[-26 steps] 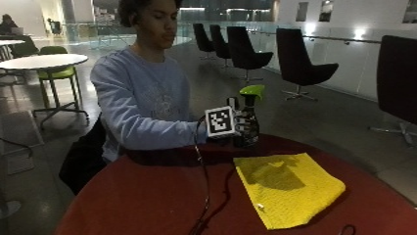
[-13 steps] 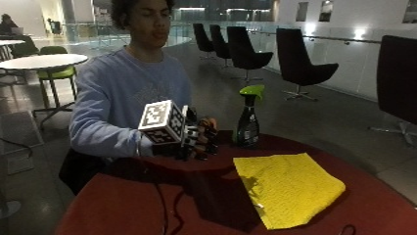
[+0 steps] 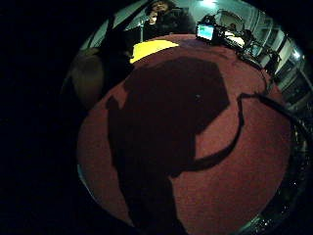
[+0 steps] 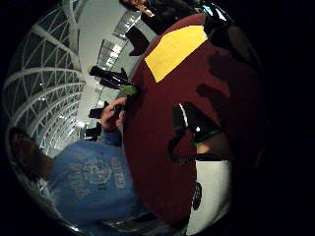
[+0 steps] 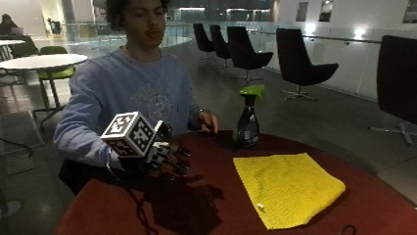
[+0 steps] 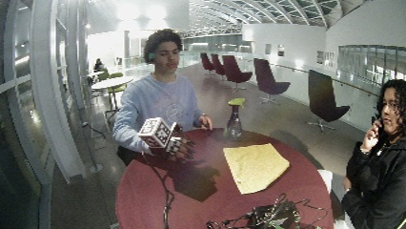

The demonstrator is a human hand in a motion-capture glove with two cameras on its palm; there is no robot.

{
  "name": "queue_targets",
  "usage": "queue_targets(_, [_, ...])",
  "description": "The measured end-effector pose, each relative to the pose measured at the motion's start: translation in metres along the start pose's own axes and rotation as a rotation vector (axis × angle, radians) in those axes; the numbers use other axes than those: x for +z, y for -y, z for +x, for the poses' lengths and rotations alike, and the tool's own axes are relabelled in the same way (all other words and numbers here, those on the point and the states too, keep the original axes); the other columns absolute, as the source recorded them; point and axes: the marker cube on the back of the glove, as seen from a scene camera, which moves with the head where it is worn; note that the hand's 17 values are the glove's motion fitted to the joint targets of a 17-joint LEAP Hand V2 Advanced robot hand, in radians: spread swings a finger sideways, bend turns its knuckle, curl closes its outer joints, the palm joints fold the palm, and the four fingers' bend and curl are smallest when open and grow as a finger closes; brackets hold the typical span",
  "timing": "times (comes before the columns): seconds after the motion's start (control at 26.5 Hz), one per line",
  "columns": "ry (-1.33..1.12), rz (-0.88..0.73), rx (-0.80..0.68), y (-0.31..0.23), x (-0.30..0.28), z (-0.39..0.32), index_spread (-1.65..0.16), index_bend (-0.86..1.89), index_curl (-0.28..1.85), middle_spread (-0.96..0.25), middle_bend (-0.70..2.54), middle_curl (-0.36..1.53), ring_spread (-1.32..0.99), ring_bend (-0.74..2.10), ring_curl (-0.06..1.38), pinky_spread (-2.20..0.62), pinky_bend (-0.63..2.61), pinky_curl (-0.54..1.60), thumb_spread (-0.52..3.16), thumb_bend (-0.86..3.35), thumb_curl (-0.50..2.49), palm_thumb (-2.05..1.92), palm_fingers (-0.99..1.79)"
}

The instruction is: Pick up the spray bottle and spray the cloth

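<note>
No readable label on the spray bottle beside yellow cloth.

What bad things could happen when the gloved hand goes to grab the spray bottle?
The spray bottle is tall and narrow and stands near the red table's far edge, so a bump from the gloved right hand might tip it over or off. The bare left hand rests just beside the bottle and could get in the way. The nozzle points away from the yellow cloth, so a spray could miss unless it is turned.
</note>
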Motion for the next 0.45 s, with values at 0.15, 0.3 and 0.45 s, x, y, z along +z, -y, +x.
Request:
queue_targets(0.15, [-0.01, -0.002, 0.017, -0.006, -0.002, 0.009, -0.32, 0.14, 0.29, -0.07, 0.24, 0.43, -0.01, 0.39, 0.34, 0.2, 0.16, 0.32, 1.05, -0.02, 0.47, 0.79, 0.79])
queue_targets(0.3, [-0.015, -0.003, 0.019, -0.008, -0.002, 0.014, -0.32, 0.14, 0.29, -0.07, 0.24, 0.43, -0.01, 0.39, 0.34, 0.21, 0.16, 0.31, 1.06, -0.02, 0.47, 0.79, 0.79])
queue_targets(0.45, [-0.005, 0.0, 0.022, -0.007, -0.003, 0.014, -0.32, 0.14, 0.29, -0.07, 0.24, 0.43, -0.01, 0.39, 0.34, 0.21, 0.16, 0.3, 1.07, -0.02, 0.46, 0.79, 0.79])
